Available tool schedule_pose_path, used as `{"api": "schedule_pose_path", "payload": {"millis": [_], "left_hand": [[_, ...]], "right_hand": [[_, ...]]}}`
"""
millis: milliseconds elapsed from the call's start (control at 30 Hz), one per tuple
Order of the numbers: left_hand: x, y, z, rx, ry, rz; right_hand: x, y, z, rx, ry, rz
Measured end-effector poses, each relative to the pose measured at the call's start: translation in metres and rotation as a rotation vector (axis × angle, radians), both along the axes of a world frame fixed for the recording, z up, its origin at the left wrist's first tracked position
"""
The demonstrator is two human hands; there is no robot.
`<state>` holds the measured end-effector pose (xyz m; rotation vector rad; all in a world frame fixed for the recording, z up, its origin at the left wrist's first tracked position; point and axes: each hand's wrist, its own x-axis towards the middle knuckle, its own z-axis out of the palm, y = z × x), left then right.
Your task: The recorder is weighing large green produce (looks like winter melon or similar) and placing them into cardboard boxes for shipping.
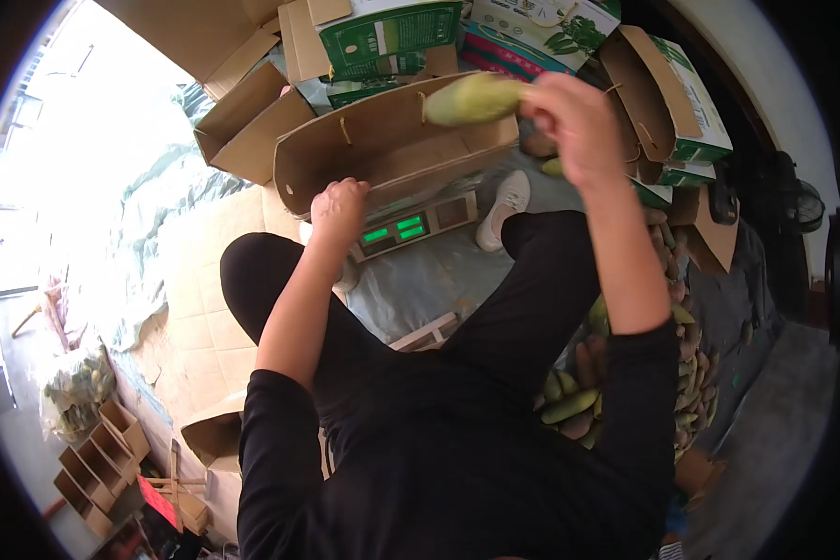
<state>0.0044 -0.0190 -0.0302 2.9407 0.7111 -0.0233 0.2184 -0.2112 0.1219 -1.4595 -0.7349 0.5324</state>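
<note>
A long, yellow-green, mango-like fruit [472,99] is gripped at its right end by my right hand [569,117]. It is held above the right part of an open cardboard box [392,161], and both fruit and hand are slightly blurred. Inside, the part of the box that shows holds nothing. My left hand [339,203] is closed over the near rim of this box, left of its middle. Beneath the box is a scale [418,227] with a lit green display. String loops hang from the box's far wall.
Green-and-white printed cartons [392,42] crowd the far side, with more open boxes [639,93] at the right. A heap of green and reddish fruits [569,406] lies by my right leg. Flattened cardboard [210,280] covers ground at the left; a fan [798,201] stands far right.
</note>
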Motion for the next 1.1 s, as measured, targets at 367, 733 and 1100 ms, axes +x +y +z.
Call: {"api": "schedule_pose_path", "payload": {"millis": [367,733,1100], "left_hand": [[0.003,-0.006,-0.001,-0.011,0.012,0.035],[0.002,0.000,-0.001,0.002,0.054,0.030],[0.001,0.015,-0.006,-0.067,0.072,-0.026]], "right_hand": [[-0.041,0.132,-0.140,-0.501,-0.280,0.262],[0.054,-0.084,-0.072,-0.407,-0.157,-0.100],[-0.063,-0.380,-0.331,-1.189,-0.135,-0.325]]}}
